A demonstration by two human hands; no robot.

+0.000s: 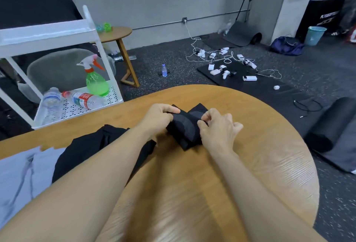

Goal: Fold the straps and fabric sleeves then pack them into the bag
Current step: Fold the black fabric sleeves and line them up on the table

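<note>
A black and grey fabric sleeve [185, 127] lies partly folded on the round wooden table [269, 164], past the table's middle. My left hand [159, 117] grips its left end, thumb on top of the cloth. My right hand [217, 128] pinches its right edge with thumb and forefinger. More black fabric [86, 149] lies bunched under my left forearm. A pale blue-grey bag [21, 176] with a dark drawstring rests at the table's left front edge.
A white cart [81, 104] at the left holds a green spray bottle [95, 81] and water bottles. Chargers and cables [227, 62] litter the floor beyond the table, with rolled mats [331, 124] at the right and a small wooden side table [119, 35] behind.
</note>
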